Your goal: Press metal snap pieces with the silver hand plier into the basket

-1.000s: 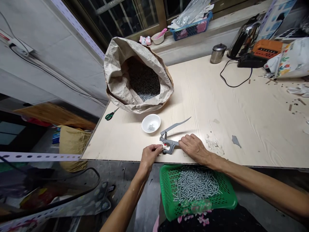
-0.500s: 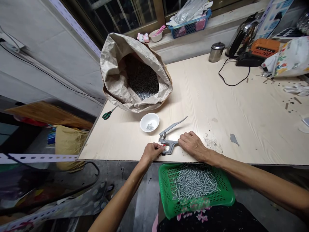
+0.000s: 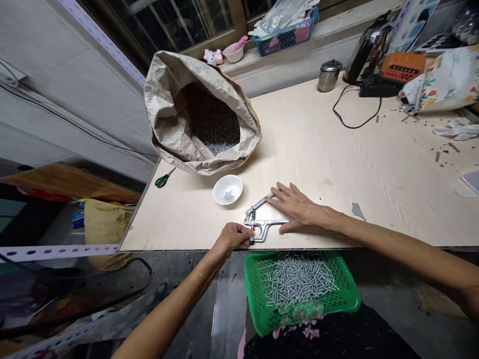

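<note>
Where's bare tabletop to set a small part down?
Widest: the table between the sack and the black cord. Another patch lies nearer than the scissors, left of the white bowl. Crowded: around the pliers, left hand and right hand; also back right, by the orange device.

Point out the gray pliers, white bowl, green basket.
gray pliers point(image 3: 266, 225): head view, frame where the lower handle begins
white bowl point(image 3: 225, 183): head view, bare inner wall
green basket point(image 3: 256, 294): head view, wall at picture left

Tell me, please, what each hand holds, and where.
The left hand is at the jaw end of the pliers, its exact hold hidden; the right hand lies open over the handles, not closed.
</note>
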A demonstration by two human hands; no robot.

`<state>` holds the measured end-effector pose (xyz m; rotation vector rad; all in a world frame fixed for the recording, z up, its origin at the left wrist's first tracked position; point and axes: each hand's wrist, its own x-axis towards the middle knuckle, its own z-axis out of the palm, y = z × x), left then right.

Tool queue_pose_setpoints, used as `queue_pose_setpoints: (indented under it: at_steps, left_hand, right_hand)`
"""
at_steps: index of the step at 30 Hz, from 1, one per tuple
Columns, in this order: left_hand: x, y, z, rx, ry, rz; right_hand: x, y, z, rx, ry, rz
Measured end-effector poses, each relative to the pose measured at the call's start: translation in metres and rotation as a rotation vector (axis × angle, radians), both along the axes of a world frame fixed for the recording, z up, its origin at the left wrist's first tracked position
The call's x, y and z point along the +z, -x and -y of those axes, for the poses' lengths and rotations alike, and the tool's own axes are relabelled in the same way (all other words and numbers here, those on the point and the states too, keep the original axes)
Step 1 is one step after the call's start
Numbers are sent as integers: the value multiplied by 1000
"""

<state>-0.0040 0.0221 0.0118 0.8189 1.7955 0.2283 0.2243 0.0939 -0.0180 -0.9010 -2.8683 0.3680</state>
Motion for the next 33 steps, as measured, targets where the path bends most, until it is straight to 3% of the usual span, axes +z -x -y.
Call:
queue_pose_setpoints:
  at_steps: [13,15,17,20,23,25,28,33]
  left_hand:
    - [3,-1,4,-25,35,-15]
    - [6,-2,7,-113,30,-68]
    - [10,-5,11,-249,-89,-247]
    - [12,-18,14,-486,-485,-581]
    - [7,-33,2,-785,-784,-597]
    - [2,-39,-11,-963,-822,-524]
    - [-2,-41,-27,-1111,-773,-504]
    - [-1,-46,-26,-1125,-729,-545]
  right_hand:
    - [6,0,5,-30,18,-35]
    - [5,0,8,-36,13,-58]
    - [4,0,12,-36,12,-95]
    - [1,3,19,-37,24,-139]
    - [-1,4,23,-40,30,-183]
    - [-1,1,23,-45,37,-204]
    - [3,-8,22,-86,60,-175]
    - [2,-9,21,-103,29,-118]
